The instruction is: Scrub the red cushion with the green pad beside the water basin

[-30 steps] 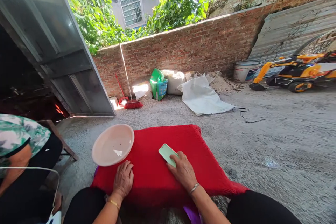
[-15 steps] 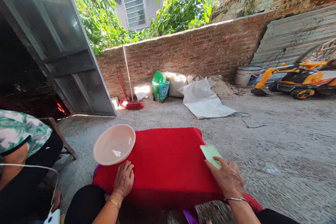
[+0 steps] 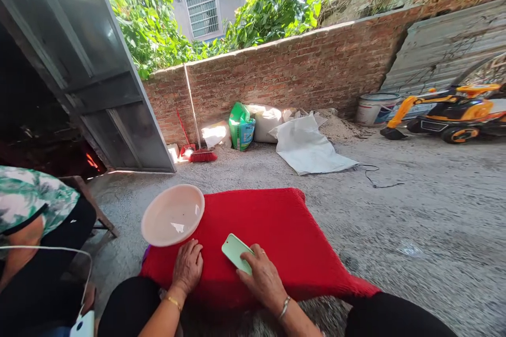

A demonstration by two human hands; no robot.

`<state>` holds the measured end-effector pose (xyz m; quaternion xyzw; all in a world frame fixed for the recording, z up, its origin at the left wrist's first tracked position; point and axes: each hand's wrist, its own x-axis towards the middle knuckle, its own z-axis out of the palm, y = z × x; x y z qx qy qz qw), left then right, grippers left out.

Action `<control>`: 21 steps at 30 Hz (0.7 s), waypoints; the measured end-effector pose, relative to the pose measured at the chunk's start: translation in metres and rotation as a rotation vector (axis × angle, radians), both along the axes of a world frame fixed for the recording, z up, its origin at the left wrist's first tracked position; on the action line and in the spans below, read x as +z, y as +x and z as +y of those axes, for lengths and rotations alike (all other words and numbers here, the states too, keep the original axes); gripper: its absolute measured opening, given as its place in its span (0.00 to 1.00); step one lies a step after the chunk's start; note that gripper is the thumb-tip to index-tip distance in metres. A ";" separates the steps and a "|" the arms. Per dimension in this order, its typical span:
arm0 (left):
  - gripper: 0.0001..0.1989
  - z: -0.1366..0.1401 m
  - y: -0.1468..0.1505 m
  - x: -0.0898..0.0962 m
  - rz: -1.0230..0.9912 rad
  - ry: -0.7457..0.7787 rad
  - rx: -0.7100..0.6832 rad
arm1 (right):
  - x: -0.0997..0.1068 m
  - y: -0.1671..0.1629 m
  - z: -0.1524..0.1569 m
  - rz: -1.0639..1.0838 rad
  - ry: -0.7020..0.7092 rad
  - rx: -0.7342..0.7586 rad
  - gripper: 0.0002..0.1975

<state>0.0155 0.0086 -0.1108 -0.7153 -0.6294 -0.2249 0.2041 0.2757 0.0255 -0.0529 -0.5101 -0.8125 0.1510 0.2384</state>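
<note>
Leaning in from the left, I see a white cord (image 3: 47, 247) crossing a neighbour's arm (image 3: 33, 226) and curving down to a white gadget (image 3: 83, 325) near the person's left knee (image 3: 128, 303); a shift of that knee could, I think, snag it. Next comes the pale basin (image 3: 154, 218), set on the far left corner of the red cloth (image 3: 272, 221), its rim jutting past the cloth's edge. It seems to hold water, though glare makes that unsure; if so, a bump could slop it over. The left hand (image 3: 188, 268) is the likeliest cause: it lies palm down just beside the basin, fingers extended, holding nothing that I can see. To its right, the pale green phone (image 3: 233, 250) is over the near middle of the cloth, pinched at one end between the thumb and fingers of the right hand (image 3: 264, 276); I can't tell whether its underside touches the cloth. With much of its length sticking out, a loose grip could let it slip, and a swing leftward could bring it against the other hand. Further right, the cloth's near corner reaches the right knee (image 3: 391, 316); a jerk there might drag the cloth, basin included. Past that edge, rough ground (image 3: 435, 205) would be hard on a dropped phone.
</note>
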 end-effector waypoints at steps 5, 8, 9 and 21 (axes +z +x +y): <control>0.15 -0.002 0.003 0.000 -0.029 -0.007 0.009 | -0.009 0.065 0.023 0.041 0.020 -0.206 0.09; 0.15 -0.002 0.005 0.001 -0.050 -0.002 0.012 | -0.010 0.121 0.035 0.056 0.014 -0.416 0.12; 0.15 -0.002 0.005 0.001 -0.054 0.002 0.012 | -0.008 0.138 0.038 0.062 0.020 -0.488 0.14; 0.20 -0.023 0.054 0.036 -0.357 -0.150 -0.040 | 0.036 0.088 0.017 0.290 -0.400 0.091 0.13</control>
